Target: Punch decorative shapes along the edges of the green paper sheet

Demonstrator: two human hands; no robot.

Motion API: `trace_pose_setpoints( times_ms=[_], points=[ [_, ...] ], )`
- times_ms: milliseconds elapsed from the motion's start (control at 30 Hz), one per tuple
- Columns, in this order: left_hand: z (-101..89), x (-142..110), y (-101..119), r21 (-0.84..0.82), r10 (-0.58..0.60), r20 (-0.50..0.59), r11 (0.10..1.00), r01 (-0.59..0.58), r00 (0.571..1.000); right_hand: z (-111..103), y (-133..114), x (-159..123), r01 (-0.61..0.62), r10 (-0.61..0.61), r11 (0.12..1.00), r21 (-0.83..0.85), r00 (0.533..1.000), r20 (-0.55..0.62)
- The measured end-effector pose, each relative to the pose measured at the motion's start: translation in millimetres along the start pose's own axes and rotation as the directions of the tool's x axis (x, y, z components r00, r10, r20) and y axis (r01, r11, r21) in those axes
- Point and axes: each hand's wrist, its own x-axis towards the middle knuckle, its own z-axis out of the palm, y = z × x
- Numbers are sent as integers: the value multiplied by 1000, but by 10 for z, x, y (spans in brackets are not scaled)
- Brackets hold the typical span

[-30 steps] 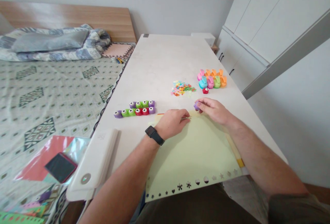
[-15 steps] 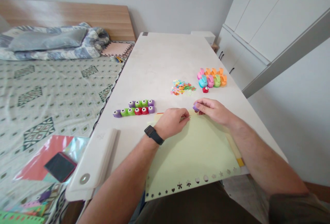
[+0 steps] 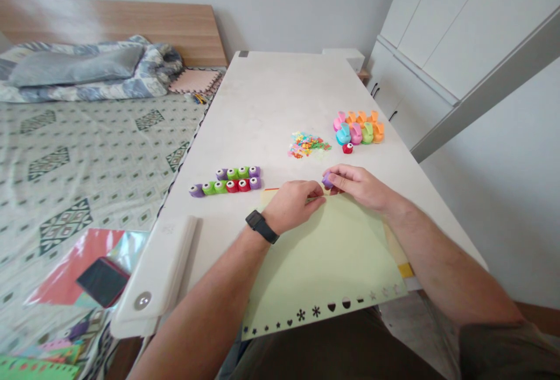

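Note:
A pale green sheet of paper (image 3: pixel 324 257) lies before me, its near edge hanging over the table's edge with a row of punched stars, hearts and snowflakes. My left hand (image 3: pixel 297 202) is closed on the sheet's far edge, thumb and fingers pinched together. Just to its right, my right hand (image 3: pixel 356 186) grips a small purple craft punch (image 3: pixel 327 180) at that same far edge. Whether the paper sits in the punch's slot is hidden by my fingers. Beyond my hands lies a pile of colourful paper cutouts (image 3: pixel 306 145).
Small punches (image 3: pixel 231 186) stand in two rows at left. Larger punches (image 3: pixel 356 133) and a red punch (image 3: pixel 347 148) stand at back right. A white laminator-like machine (image 3: pixel 161 275) occupies the table's left edge. A phone (image 3: pixel 102 281) lies on the bed (image 3: pixel 100 164).
My right hand has shifted slightly left with the purple punch, closer to my left hand. The sheet has moved slightly with them, and the camera view has tilted a little.

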Motion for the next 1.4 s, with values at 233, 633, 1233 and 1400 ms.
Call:
trace_pose_setpoints(
  times_ms=[233,633,1233,1400],
  points=[
    [29,4,4,-14,20,-11,1000,-20,1000,15,13,5,-16,16,998,67,1000,7],
    [8,9,12,3,22,-3,1000,-22,1000,14,19,1,-17,18,999,51,1000,-8],
    [8,14,5,15,7,4,1000,-7,1000,5,47,0,-34,34,999,17,999,-26],
    [1,15,20,5,-1,6,1000,1,1000,1,46,-4,-33,33,999,-4,999,-25]
  ],
)
